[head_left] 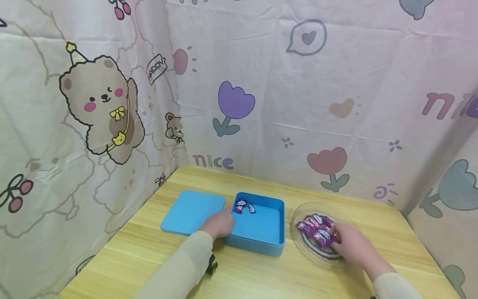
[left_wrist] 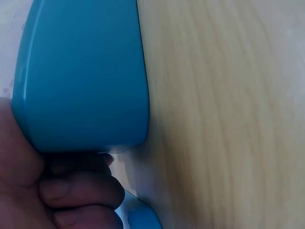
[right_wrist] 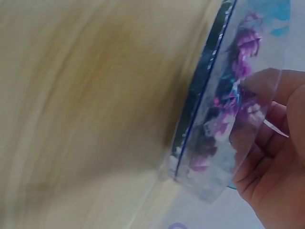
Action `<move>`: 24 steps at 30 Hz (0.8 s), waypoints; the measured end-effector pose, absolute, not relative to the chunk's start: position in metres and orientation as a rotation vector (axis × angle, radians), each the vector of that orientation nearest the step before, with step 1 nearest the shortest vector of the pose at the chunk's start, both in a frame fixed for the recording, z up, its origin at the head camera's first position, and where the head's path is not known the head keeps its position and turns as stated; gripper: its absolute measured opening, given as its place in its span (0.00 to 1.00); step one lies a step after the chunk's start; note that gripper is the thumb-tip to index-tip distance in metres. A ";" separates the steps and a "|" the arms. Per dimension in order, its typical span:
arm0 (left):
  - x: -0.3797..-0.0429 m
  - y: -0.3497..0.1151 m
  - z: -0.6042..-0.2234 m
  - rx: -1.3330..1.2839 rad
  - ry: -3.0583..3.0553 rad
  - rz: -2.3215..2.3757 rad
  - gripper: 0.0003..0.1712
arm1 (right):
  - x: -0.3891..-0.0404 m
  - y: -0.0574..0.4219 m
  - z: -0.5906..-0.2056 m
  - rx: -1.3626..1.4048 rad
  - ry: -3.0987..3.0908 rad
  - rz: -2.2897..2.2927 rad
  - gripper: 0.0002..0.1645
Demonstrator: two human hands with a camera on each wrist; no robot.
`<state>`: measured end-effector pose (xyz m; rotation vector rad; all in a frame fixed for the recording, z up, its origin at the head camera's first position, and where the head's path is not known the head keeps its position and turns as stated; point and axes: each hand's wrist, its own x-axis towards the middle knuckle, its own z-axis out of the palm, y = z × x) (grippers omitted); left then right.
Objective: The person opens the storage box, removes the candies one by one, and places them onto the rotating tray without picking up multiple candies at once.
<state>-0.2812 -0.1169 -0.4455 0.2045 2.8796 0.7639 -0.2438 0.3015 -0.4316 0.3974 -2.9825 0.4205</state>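
Note:
A blue lidless box (head_left: pixel 261 226) stands mid-table with two purple-wrapped candies (head_left: pixel 240 205) in its far left corner. At its left wall is my left hand (head_left: pixel 220 224), gripping the wall near the rim. The left wrist view shows curled fingers (left_wrist: pixel 81 191) against the blue box (left_wrist: pixel 86 76). To the right, a clear round dish (head_left: pixel 298 211) holds several purple-wrapped candies (head_left: pixel 315 224). My right hand (head_left: pixel 352 245) reaches over its right side. Through the clear wall in the right wrist view, thumb and fingers pinch a wrapped candy (right_wrist: pixel 248 107), partly hidden by the fingers.
A flat blue lid (head_left: pixel 194 211) lies left of the box, partly behind the left hand. Printed cloth (head_left: pixel 269 83) hangs behind and beside the wooden table (head_left: pixel 149 253). A small black object (head_left: pixel 211 265) shows at the left wrist.

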 end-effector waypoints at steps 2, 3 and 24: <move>-0.281 -0.116 -0.446 0.197 2.877 0.774 0.31 | -0.243 0.304 -0.435 0.387 -2.994 0.431 0.15; -0.281 -0.116 -0.446 0.194 2.877 0.776 0.31 | -0.243 0.304 -0.436 0.375 -3.001 0.433 0.15; -0.282 -0.118 -0.449 0.203 2.890 0.781 0.31 | -0.242 0.303 -0.432 0.378 -3.002 0.406 0.15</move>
